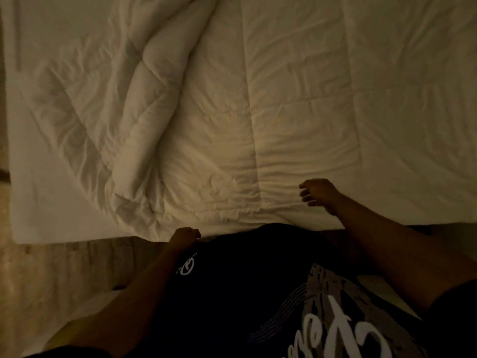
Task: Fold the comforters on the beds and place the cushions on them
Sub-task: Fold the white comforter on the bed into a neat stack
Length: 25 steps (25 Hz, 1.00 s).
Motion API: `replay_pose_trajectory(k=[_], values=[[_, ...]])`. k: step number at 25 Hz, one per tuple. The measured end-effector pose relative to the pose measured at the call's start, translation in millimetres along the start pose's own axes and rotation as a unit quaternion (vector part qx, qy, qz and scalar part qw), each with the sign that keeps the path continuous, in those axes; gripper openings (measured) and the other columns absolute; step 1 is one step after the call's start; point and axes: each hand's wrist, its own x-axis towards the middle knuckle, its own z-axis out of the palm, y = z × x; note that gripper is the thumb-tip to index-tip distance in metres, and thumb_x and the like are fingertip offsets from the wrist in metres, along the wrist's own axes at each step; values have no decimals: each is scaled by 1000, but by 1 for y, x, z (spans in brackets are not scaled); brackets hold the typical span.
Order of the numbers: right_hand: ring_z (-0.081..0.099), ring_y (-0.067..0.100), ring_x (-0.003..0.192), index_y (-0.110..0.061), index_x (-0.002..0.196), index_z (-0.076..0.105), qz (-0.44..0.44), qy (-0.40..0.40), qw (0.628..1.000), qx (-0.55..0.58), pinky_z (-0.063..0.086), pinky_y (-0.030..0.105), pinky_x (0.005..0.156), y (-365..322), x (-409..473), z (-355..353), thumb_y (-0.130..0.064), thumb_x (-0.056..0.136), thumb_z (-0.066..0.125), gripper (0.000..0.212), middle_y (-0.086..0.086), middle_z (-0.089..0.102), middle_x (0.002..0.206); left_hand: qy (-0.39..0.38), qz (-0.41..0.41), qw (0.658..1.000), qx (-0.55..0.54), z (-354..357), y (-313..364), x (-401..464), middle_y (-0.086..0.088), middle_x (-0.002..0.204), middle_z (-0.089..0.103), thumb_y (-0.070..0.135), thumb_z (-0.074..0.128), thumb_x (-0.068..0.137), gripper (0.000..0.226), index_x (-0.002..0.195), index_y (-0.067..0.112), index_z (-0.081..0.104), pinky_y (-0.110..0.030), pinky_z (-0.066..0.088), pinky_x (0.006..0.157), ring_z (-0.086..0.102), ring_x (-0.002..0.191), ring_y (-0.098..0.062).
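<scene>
1. The white comforter (pixel 206 112) lies spread over the bed (pixel 31 202), with a thick rumpled roll running diagonally through its left half and flatter quilted panels to the right.
2. The right hand (pixel 320 193) hovers over the comforter's near edge – fingers loosely curled, the grip holding nothing that can be seen.
3. The left hand (pixel 184 237) sits at the near edge of the bed, beside the person's dark shirt (pixel 258 293); its fingers are curled, but the dim light hides whether the grip has any fabric in it – I cannot tell.
4. A pale floor (pixel 51 280) shows at lower left, in front of the bed.
</scene>
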Motion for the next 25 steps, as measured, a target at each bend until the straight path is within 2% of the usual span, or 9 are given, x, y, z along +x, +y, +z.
replay_pose_trajectory(k=[2, 4, 8, 11, 15, 18, 21, 23, 25], values=[[60, 24, 68, 0, 110, 64, -15, 5, 1000, -12, 48, 31, 63, -24, 3, 7, -19, 94, 56, 27, 16, 64, 91, 8, 22, 999, 26, 4, -6, 0, -10, 142, 53, 25, 47, 101, 40, 139, 12, 52, -24, 36, 106, 49, 132, -23], [60, 24, 69, 1, 111, 64, -17, 0, 1000, -11, 49, 31, 63, -33, 6, 17, -19, 94, 56, 28, 16, 65, 92, -6, 4, 1000, 17, 5, -5, 9, -10, 139, 55, 26, 48, 101, 39, 136, 13, 54, -27, 38, 105, 52, 128, -23], [60, 25, 70, -1, 104, 65, 21, -24, 996, -83, 49, 32, 64, -37, 6, 55, -17, 95, 55, 21, 13, 64, 85, -46, -29, 994, -100, -19, -5, 23, -10, 98, 67, 17, 54, 97, 15, 94, 10, 66, -33, 50, 76, 62, 86, -25], [61, 23, 69, -9, 86, 63, 20, -55, 984, -166, 49, 32, 65, -52, 7, 97, -16, 95, 55, 14, 11, 65, 83, -36, -83, 978, -189, -54, -9, 42, -20, 95, 65, 16, 53, 98, 24, 107, -3, 63, -35, 49, 68, 61, 74, -30], [64, 31, 83, 3, 101, 65, -82, -74, 956, -272, 51, 35, 72, -114, 27, 183, -23, 94, 53, 30, 19, 69, 106, 37, -21, 996, -74, -128, -12, 91, -21, 123, 62, 23, 53, 98, 32, 119, 1, 62, -42, 51, 91, 61, 110, -39], [56, 34, 115, -1, 117, 61, -249, -73, 864, -431, 44, 36, 96, -171, 35, 262, -24, 97, 48, 33, 17, 60, 123, 198, 50, 979, -26, -186, -3, 129, -17, 122, 62, 30, 54, 97, 31, 116, 7, 63, -41, 45, 93, 57, 113, -35], [52, 33, 110, -10, 115, 60, -446, -49, 757, -474, 46, 41, 93, -217, 43, 354, -30, 90, 49, 34, 15, 54, 121, 343, 27, 932, -111, -244, -10, 181, -16, 125, 56, 33, 59, 93, 40, 122, 6, 58, -44, 45, 96, 54, 115, -34], [53, 33, 107, -11, 116, 60, -576, 2, 664, -476, 48, 42, 88, -241, 50, 416, -32, 80, 43, 44, 15, 53, 120, 356, -37, 915, -185, -272, -22, 220, -21, 140, 43, 45, 63, 89, 61, 136, 9, 47, -49, 36, 108, 41, 131, -40], [49, 32, 117, -12, 124, 57, -636, 39, 620, -458, 44, 40, 95, -267, 53, 466, -31, 77, 44, 52, 15, 51, 128, 347, -78, 912, -206, -298, -22, 253, -22, 149, 31, 60, 63, 83, 86, 147, 10, 32, -51, 29, 114, 30, 139, -42]])
